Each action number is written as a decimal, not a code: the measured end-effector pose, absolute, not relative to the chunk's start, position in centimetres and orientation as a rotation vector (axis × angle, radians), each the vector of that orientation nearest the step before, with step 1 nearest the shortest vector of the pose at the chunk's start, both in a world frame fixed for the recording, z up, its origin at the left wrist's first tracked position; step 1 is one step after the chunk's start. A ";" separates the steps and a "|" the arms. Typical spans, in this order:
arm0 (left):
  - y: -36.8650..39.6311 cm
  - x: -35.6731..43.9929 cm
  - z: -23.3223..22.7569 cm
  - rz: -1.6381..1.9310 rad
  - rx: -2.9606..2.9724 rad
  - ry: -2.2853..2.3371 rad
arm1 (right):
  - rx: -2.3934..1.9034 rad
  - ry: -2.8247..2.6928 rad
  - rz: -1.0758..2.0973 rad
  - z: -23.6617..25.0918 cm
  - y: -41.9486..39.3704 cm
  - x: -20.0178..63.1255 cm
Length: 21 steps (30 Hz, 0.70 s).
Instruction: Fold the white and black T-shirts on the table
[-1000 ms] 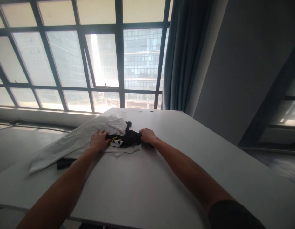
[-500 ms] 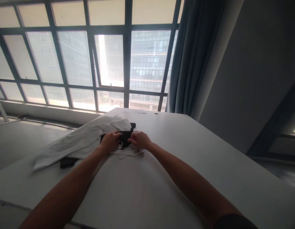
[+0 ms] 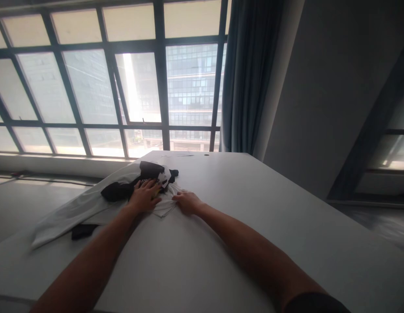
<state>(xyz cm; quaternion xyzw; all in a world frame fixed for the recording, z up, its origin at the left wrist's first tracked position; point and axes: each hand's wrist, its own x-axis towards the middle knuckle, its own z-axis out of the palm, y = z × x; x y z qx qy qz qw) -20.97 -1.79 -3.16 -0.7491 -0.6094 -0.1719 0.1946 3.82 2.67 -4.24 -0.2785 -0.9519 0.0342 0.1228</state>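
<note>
One apparent step: gripping the white fabric [image 3: 167, 207].
Left hand [image 3: 143, 197], fingers spread, rests on the black garment [image 3: 148, 168] atop it; right of that garment, right hand [image 3: 188, 203] pinches fabric, fingers closed. Next move likely needs steady tension.

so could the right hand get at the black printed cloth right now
Probably yes: the black printed cloth lies close by, partly uncovered. But the right hand grips the white cloth, so would likely have to let go first, and the left hand rests on the black one.
</note>
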 end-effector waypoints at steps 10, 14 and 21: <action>0.0 -23.3 -5.8 -0.315 -1.844 -2.070 | -1.473 -2.614 -0.112 -3.6 5.3 19.2; 0.1 -21.7 -6.2 -0.275 -1.798 -2.088 | -1.856 -2.319 -0.106 -4.4 5.3 29.3; 2.3 -19.7 -5.1 -0.142 -1.786 -2.267 | -1.861 -2.295 -0.130 -5.0 2.9 32.1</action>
